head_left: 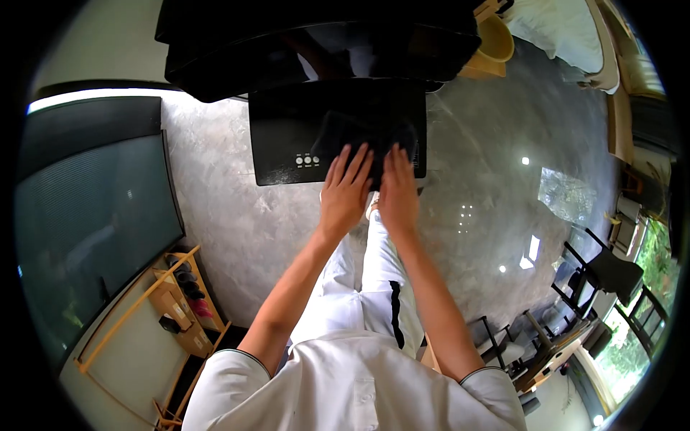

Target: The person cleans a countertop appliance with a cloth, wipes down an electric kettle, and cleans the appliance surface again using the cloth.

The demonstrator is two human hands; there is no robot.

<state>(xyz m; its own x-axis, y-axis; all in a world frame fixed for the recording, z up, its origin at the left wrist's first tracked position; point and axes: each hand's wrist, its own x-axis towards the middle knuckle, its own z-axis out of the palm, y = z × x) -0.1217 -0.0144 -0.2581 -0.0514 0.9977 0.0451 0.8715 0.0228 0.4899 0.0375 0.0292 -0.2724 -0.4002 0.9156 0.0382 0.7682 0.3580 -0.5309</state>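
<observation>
A dark cloth (345,134) lies on a glossy black panel (277,133) that has a row of small white round marks near its front left. My left hand (348,183) rests flat on the cloth's near edge, fingers spread. Beside it, to the right, my right hand (397,179) also presses on the cloth with its fingers stretched forward. The cloth's outline is hard to tell against the black surface.
A large black glossy body (316,50) rises behind the panel. At left stand a dark screen (100,194) and a wooden rack (162,291). Black chairs (611,273) are at right. A yellow container (496,39) is at the upper right.
</observation>
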